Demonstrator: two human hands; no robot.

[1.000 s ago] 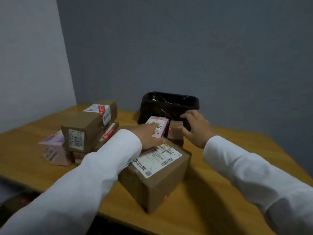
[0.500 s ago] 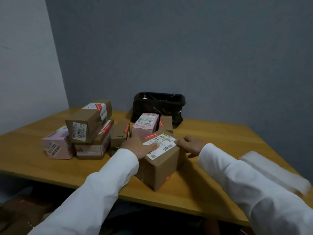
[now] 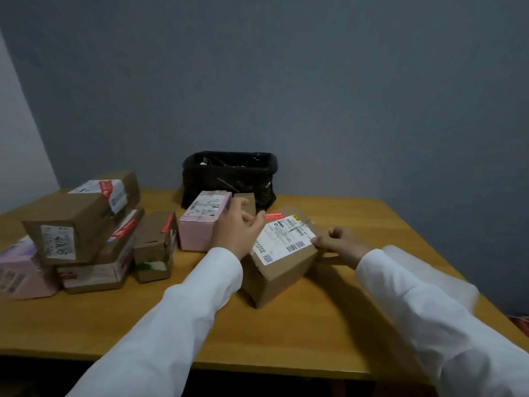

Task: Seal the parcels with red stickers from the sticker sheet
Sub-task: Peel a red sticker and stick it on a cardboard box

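Observation:
A brown cardboard parcel [image 3: 279,267] with a white shipping label stands in the middle of the wooden table [image 3: 315,333]. A red sticker [image 3: 273,215] lies on its far top edge. My left hand [image 3: 236,230] rests on the parcel's top left side, fingers curled by the sticker. My right hand [image 3: 339,243] pinches the parcel's right top corner. Behind it stand a pink parcel [image 3: 204,217] and a small brown parcel [image 3: 247,203]. A white sheet [image 3: 446,270], partly hidden by my right sleeve, lies on the table at the right; I cannot tell if it is the sticker sheet.
At the left is a pile of parcels: a long brown box [image 3: 83,216] with red stickers on top, flatter boxes under it, a pink box [image 3: 20,273] and a small torn brown box [image 3: 156,247]. A black bag-lined bin [image 3: 229,176] stands against the grey wall.
Both hands came back from the small parcels by the bin to the labelled brown parcel. The view has drawn back and the parcel now sits turned, with the red sticker showing.

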